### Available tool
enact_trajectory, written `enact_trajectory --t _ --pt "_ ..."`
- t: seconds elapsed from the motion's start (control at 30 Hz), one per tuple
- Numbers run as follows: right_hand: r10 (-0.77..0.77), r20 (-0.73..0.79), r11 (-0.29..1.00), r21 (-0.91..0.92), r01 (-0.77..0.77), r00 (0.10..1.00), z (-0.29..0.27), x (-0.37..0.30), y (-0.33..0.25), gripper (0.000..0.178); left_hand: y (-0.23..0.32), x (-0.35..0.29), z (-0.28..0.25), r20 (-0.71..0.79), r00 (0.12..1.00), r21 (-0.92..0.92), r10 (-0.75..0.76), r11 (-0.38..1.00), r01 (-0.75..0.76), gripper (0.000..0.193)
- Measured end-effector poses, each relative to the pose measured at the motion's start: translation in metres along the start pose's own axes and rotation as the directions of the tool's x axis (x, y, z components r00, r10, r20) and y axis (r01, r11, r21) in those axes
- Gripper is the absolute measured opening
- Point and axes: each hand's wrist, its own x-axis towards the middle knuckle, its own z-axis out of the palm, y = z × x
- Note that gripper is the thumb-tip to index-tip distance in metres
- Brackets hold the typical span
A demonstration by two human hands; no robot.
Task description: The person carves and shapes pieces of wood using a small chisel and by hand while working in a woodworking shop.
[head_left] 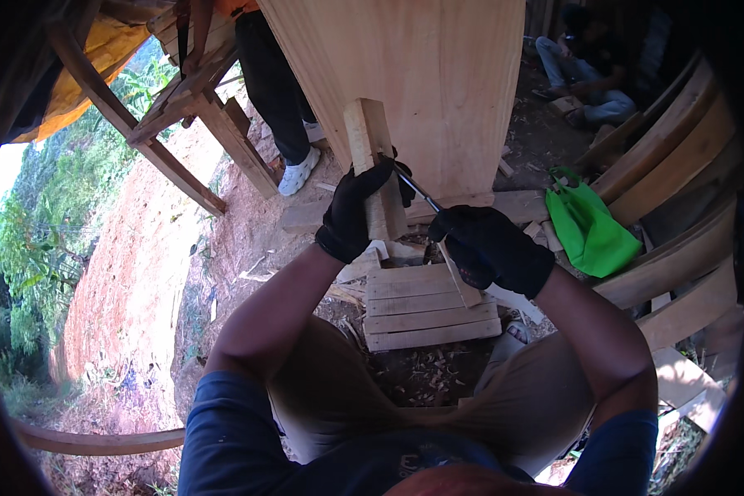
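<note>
My left hand [360,202], in a black glove, is closed round a pale wooden block [360,136] that it holds up at a tilt in front of a large board. My right hand [492,248], also in a black glove, grips a slim metal-shafted tool [422,192]. The shaft slants up and left from my fist to the block's right side, beside my left fingers. Its tip is hidden there, and I cannot tell whether it is a chisel or a screwdriver. A narrow wooden strip [463,281] shows just under my right hand, over a slatted wooden piece [430,307].
The wide wooden board [438,91] stands ahead. A green bag [589,223] sits at right by curved planks [665,157]. Wood chips litter the ground. A person [277,91] stands far left by a wooden frame [215,124]; another person [587,74] sits far right.
</note>
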Motion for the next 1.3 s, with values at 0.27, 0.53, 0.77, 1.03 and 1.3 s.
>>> enact_trajectory --t 0.27,0.53,0.77,1.03,1.3 --pt "0.015 -0.094 1.000 0.005 -0.014 0.995 0.019 -0.003 0.006 0.036 0.014 -0.007 0.027 -0.189 0.982 -0.050 0.007 0.999 -0.017 0.022" --pt "0.077 -0.188 0.996 -0.019 -0.082 0.979 0.030 -0.005 0.012 0.039 0.003 -0.013 0.032 -0.276 0.961 -0.102 -0.012 0.995 -0.017 0.020" --pt "0.103 -0.219 0.991 0.112 -0.080 0.970 0.036 -0.006 0.023 0.042 0.002 -0.015 0.030 -0.272 0.961 -0.037 -0.048 0.999 0.039 0.024" --pt "0.096 -0.169 0.978 0.202 -0.061 0.981 0.046 0.005 0.044 0.036 0.003 -0.012 0.037 -0.291 0.956 -0.061 -0.041 0.998 0.024 0.028" --pt "0.101 -0.143 0.960 0.274 -0.059 0.984 0.054 0.021 0.073 0.022 -0.002 -0.006 0.054 -0.300 0.953 0.068 -0.039 0.996 0.062 0.028"
